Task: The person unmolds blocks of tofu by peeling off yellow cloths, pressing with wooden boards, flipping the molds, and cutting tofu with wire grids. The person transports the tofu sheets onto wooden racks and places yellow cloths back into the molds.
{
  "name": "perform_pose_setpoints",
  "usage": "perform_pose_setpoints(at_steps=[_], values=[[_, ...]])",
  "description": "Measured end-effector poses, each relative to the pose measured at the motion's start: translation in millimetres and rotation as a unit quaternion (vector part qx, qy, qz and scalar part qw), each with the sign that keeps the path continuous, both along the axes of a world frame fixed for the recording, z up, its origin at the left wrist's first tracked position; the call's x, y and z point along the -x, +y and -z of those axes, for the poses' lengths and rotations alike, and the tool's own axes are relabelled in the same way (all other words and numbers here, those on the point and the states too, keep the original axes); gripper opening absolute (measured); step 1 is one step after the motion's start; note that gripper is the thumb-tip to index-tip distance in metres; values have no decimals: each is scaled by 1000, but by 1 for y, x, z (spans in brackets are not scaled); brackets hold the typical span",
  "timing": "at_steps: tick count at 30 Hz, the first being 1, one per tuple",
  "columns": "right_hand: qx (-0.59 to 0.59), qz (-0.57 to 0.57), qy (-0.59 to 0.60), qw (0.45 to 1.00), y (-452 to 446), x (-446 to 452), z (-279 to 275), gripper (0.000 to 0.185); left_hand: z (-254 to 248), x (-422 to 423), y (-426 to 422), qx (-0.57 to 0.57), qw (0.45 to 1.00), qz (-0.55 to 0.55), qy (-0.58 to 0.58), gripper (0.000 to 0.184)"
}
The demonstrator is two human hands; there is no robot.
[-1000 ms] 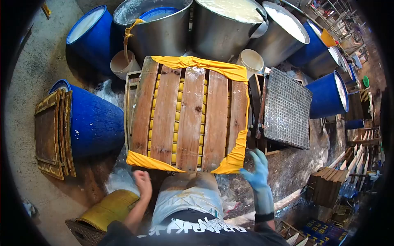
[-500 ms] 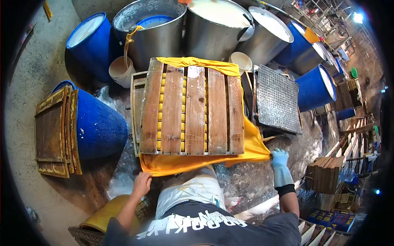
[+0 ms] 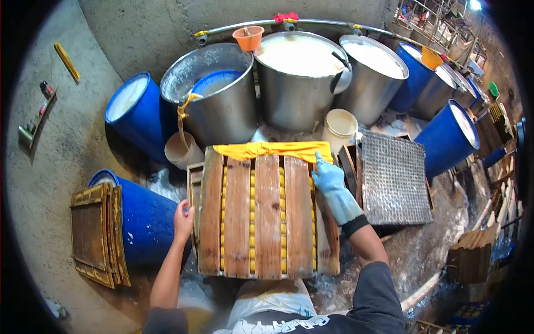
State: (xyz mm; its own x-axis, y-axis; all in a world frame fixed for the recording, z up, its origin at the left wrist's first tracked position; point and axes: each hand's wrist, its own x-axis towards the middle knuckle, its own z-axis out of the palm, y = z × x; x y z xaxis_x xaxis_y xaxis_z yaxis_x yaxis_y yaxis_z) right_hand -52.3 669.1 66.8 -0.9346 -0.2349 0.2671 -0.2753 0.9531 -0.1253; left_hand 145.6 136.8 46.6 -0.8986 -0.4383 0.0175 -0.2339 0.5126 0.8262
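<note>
A slatted wooden board [image 3: 268,217] lies flat in front of me, with yellow bars showing through its gaps. Along its far edge runs a bunched yellow cloth [image 3: 267,149]. My right hand [image 3: 335,189], in a light blue glove, rests at the board's far right corner, fingers stretched onto the cloth's end. My left hand [image 3: 183,221], bare, is at the board's left side beside a wooden frame [image 3: 194,183] lower down. Its fingers are curled together; whatever they grip is hidden.
Metal vats [image 3: 297,97] of whitish liquid and blue barrels [image 3: 133,111] line the back. A grey textured mat [image 3: 394,178] lies on the right. Wooden panels [image 3: 94,234] lean against a blue barrel on the left. A white bucket [image 3: 340,127] stands behind the board.
Both hands have left the cloth's near edge. The right has moved forward to the far corner, the left up along the left side. The near cloth no longer shows; my view has tilted up.
</note>
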Motion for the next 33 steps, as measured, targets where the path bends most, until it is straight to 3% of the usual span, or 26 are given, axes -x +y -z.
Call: perform_pose_setpoints(at_steps=[1,3,4,6,7,8,9,10,11,12,13,14,16,17,19,20,21,23,24,26,27,29,30,33], values=[[-18,-5,-11,1000,-7,33,13,74,-6,41,8,6,1000,20,-1,51],[-56,22,-106,993,-19,94,36,64,-2,117,20,139,988,40,63,63],[-67,-5,-134,989,-20,121,37,56,-11,148,32,141,987,37,68,63],[-81,-32,-155,984,-16,172,37,50,-33,201,61,251,966,43,38,77],[-7,11,-129,992,-7,196,39,43,-33,226,68,267,962,51,32,66],[68,55,-104,991,1,216,39,37,-28,255,62,254,962,91,-44,55],[329,132,-205,912,11,223,22,33,-20,285,54,239,954,132,-122,45],[437,141,-216,862,26,235,24,38,-17,311,54,199,968,105,-106,28],[538,149,-225,799,45,244,32,44,-9,331,52,122,987,97,-32,27],[538,155,-227,797,59,245,51,44,1,349,50,34,989,134,48,29],[553,125,-152,809,71,239,80,50,10,359,51,-56,976,168,124,31],[564,94,-77,817,84,226,107,56,-1,347,68,30,975,130,180,43],[477,87,-62,872,108,176,150,64,-21,300,72,92,977,119,153,49],[560,127,-119,810,101,131,134,56,-18,273,71,156,974,105,129,56],[534,220,-307,756,108,49,106,42,19,210,36,156,986,27,47,64],[575,159,-290,748,123,12,168,38,31,170,25,49,999,-11,-14,67],[538,164,-183,806,127,-36,228,37,43,131,3,-63,992,-2,-113,74],[538,235,-306,749,102,-102,145,36,93,57,-36,-277,923,-48,-264,88],[535,237,-307,750,94,-113,144,36,85,44,-26,-279,922,-47,-266,88],[611,284,-301,675,85,-130,137,34,56,14,5,-354,878,-79,-311,104],[608,283,-296,680,87,-130,135,34,49,14,11,-360,877,-75,-308,104],[632,268,-342,641,87,-124,130,31,36,18,15,-458,835,-25,-305,116],[630,265,-337,647,87,-126,133,31,40,14,10,-463,834,-21,-299,116],[664,257,-392,583,85,-121,118,34,40,19,11,-531,790,3,-306,119]])
